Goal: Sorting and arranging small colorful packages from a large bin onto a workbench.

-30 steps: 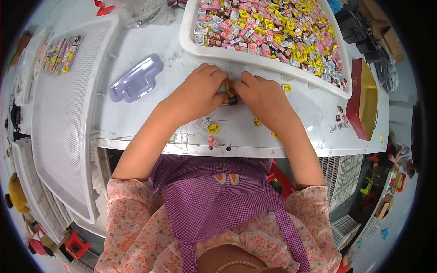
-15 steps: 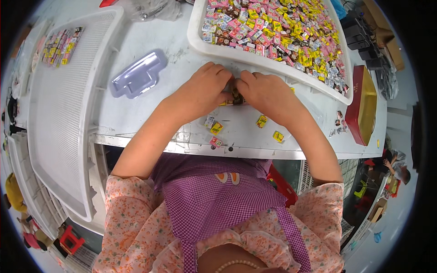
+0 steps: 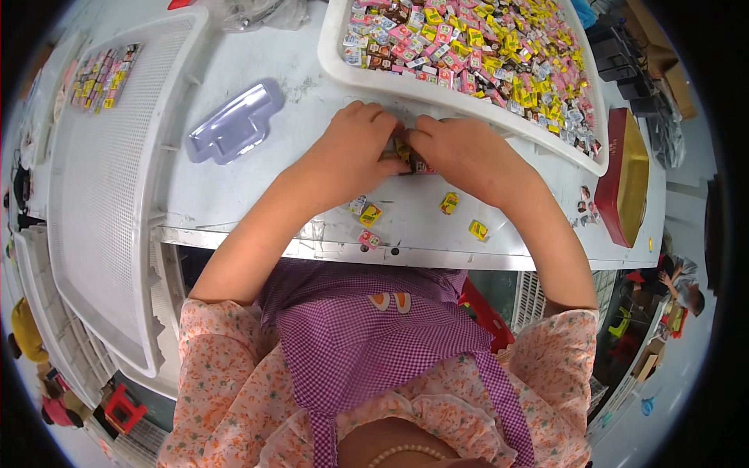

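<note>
My left hand [image 3: 357,147] and my right hand [image 3: 466,158] meet at the middle of the white table, their fingers bent inward around a small cluster of tiny printed cartons [image 3: 405,156]. The cartons show brown, yellow and pink in the gap between thumbs and fingertips; the hands cover most of them. Toward the table's front edge lie several loose ones: a yellow carton [image 3: 370,214], a pink carton [image 3: 369,239], a white carton [image 3: 357,204], and two more yellow ones below my right hand.
Beyond my hands stands a large white bin [image 3: 460,95] heaped with tiny cartons. A clear moulded plastic tray [image 3: 234,129] lies to the left, beside a white mesh tray [image 3: 117,187] holding rows of cartons [image 3: 105,76]. A red and gold box [image 3: 624,179] sits at the right.
My fingers have shifted slightly around the cluster, and my right forearm has moved a little to the right. More pink and yellow shows between my hands now. The loose cartons lie as before.
</note>
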Demonstrator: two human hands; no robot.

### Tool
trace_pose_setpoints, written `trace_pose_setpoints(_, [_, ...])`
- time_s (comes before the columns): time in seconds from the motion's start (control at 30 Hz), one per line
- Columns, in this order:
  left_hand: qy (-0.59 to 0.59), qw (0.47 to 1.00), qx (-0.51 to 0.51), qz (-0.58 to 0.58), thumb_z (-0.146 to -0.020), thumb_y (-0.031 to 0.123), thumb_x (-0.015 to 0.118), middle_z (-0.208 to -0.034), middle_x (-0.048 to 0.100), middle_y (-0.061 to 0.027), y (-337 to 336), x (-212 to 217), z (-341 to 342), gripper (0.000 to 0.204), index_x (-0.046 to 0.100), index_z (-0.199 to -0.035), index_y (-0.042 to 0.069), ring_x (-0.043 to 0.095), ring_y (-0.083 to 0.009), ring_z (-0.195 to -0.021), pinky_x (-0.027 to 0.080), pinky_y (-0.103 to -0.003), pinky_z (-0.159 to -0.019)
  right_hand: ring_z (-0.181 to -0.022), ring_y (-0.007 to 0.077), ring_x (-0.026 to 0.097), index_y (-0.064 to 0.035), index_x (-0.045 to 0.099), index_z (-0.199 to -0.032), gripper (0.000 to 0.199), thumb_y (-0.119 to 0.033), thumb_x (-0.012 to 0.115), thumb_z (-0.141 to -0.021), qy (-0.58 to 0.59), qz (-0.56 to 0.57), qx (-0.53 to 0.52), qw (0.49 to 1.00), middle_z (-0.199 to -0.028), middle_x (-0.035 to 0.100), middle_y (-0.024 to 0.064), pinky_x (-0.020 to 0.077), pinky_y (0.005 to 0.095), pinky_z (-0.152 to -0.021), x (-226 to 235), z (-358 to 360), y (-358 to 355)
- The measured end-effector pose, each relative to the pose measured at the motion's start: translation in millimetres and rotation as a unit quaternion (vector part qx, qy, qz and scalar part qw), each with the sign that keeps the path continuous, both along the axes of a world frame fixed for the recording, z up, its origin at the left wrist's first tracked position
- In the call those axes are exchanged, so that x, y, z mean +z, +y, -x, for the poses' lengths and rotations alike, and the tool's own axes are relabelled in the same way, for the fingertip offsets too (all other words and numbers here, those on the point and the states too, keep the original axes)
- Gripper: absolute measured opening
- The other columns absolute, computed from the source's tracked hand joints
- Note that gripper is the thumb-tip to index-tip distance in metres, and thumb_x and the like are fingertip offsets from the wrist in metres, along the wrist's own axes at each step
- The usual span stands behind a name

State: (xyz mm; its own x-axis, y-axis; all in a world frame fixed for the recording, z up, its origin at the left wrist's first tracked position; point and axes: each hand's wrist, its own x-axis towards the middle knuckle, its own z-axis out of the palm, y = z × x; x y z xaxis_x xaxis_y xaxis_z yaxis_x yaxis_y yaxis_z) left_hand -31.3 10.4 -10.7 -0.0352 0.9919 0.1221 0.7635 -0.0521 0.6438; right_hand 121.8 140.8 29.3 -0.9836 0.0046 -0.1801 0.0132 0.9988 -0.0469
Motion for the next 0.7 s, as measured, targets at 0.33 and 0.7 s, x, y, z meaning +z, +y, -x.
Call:
trace_pose_setpoints(0.33, [0.013, 1.0, 0.021, 0.01, -0.069, 0.022, 0.076, -0.114, 0.053, -0.0167, 3, -5, 0, 0.054, 0.054, -0.114, 0.003, 0.049, -0.0359, -0.11, 0.04, -0.042, -0.097, -0.082, 0.0223, 0.062, -0.0049, 0.059, -0.091, 0.015, -0.006, 0.06, -0.075, -0.018, -0.066, 0.043, 0.997, -0.091, 0.057, 0.0066, 0.0519, 0.0339, -0.068, 10, 7, -6])
trace_pose_setpoints(0.7, [0.005, 1.0, 0.016, 0.019, -0.07, 0.021, 0.076, -0.115, 0.054, -0.017, 1, -2, 1, 0.054, 0.053, -0.115, 0.003, 0.049, -0.0367, -0.11, 0.041, -0.043, -0.096, -0.084, 0.0204, 0.063, -0.0079, 0.06, -0.105, 0.028, -0.011, 0.061, -0.077, 0.004, -0.07, 0.071, 0.995, -0.095, 0.057, 0.0044, 0.0527, 0.0321, -0.068, -10, -2, 9])
